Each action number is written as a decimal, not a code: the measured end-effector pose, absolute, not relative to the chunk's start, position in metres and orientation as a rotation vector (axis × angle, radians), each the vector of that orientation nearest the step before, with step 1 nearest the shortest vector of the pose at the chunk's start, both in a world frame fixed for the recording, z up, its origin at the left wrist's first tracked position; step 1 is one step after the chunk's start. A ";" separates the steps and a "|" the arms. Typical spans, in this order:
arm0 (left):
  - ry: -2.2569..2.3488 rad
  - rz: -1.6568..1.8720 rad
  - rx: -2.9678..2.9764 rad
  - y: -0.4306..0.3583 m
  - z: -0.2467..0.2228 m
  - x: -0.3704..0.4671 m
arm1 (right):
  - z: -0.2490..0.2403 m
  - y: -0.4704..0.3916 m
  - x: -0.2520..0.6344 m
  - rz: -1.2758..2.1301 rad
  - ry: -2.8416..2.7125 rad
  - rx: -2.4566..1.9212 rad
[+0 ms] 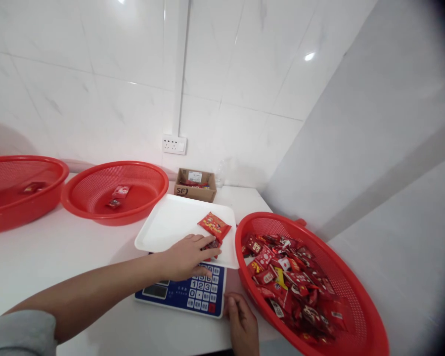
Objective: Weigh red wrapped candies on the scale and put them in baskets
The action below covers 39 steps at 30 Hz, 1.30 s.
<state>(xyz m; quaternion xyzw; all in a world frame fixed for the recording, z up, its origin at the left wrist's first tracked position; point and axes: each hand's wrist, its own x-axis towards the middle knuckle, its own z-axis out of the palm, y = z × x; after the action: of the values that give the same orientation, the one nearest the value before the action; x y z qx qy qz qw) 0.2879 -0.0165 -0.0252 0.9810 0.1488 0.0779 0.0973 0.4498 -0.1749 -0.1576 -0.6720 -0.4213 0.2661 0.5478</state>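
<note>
My left hand (187,256) reaches over the front of the white tray (166,222) on top of a blue weighing scale (178,291). Its fingers are stretched and apart, lying over a small dark-red snack packet (213,244), with the thumb above the keypad. A larger red snack packet (214,226) lies flat on the tray just beyond the fingertips. Beside the scale's right edge is my right hand (242,324), its fingers curled and closed. What they hold, if anything, is hidden.
At the right, a tilted red plastic basket (371,316) holds many small wrapped snacks. Two more red baskets, one round (81,198) and one at the far left (18,215), contain a few packets. A cardboard box (195,193) stands against the tiled wall, below a socket (174,144).
</note>
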 end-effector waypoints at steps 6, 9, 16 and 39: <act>0.561 0.248 2.910 -0.016 -0.023 0.297 | -0.158 -0.175 0.450 0.628 -1.021 -1.591; 0.606 0.229 2.877 -0.014 -0.021 0.297 | -0.159 -0.175 0.449 0.638 -1.022 -1.590; 0.720 0.217 2.778 -0.011 -0.018 0.291 | -0.159 -0.175 0.449 0.635 -1.040 -1.592; 1.278 0.450 2.821 0.097 0.005 0.219 | -0.156 -0.175 0.448 0.664 -0.992 -1.572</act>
<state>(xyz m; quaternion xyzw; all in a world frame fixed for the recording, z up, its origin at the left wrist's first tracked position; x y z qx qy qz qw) 0.2193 0.0967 0.0050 0.9015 0.4082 0.1437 0.0060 0.4482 -0.1746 -0.1555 -0.6646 -0.4193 0.2805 0.5512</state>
